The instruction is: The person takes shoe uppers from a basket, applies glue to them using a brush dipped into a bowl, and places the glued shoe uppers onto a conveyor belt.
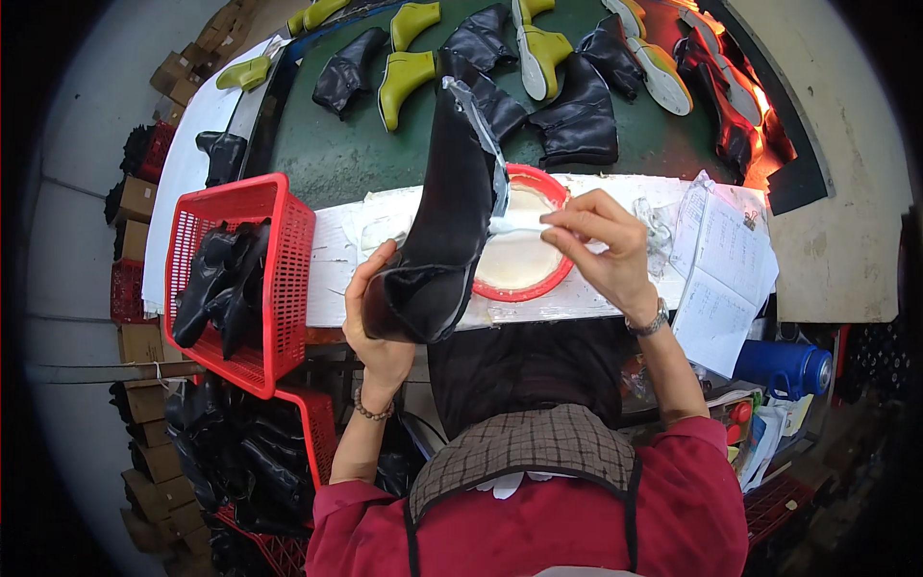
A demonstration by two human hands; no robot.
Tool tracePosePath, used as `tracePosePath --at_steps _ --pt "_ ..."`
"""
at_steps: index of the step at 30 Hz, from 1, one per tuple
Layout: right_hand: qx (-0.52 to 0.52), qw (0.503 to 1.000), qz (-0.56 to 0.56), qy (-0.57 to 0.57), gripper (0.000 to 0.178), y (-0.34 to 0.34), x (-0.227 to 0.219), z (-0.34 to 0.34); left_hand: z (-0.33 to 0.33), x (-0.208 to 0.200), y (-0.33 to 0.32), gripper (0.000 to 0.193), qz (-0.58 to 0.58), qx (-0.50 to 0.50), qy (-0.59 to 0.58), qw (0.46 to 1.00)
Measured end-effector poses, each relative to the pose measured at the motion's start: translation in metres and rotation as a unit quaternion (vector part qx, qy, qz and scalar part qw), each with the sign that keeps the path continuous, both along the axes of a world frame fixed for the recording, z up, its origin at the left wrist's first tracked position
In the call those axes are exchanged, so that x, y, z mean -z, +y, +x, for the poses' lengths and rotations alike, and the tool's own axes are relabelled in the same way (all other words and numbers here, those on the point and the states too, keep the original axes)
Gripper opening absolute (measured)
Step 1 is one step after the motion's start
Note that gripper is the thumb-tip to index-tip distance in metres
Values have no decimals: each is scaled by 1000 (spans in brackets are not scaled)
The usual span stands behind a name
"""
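My left hand [377,332] grips a black boot upper [444,207] by its rounded end and tilts it up over the white board. Along the upper's right edge runs a pale, whitish strip of glue or lining. My right hand [608,240] pinches a white brush [519,223], its tip touching that edge. Directly under the brush sits a red bowl [524,291] of creamy white paste, partly hidden behind the boot upper.
On the left stands a red basket [298,279] of black uppers, with more black pieces below. Yellow-green lasts [404,85] and black boot uppers [577,120] lie on the green belt [303,154]. To the right are an open notebook [726,269] and a blue flask [784,368].
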State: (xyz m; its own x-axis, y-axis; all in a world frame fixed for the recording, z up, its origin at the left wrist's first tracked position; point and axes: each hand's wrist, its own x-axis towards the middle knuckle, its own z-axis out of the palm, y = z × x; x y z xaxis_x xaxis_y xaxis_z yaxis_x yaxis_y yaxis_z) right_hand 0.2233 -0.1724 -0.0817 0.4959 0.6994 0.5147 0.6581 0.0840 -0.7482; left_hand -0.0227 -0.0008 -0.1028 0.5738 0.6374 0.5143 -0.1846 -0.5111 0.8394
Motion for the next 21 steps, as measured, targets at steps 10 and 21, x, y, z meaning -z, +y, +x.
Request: tracePosePath --at_steps 10,21 --pt "4 999 -8 46 15 4 -6 -2 8 -3 3 67 34 5 17 999" --pt "-77 997 14 -15 19 -3 -30 -39 30 -7 17 55 140 -98 -20 985"
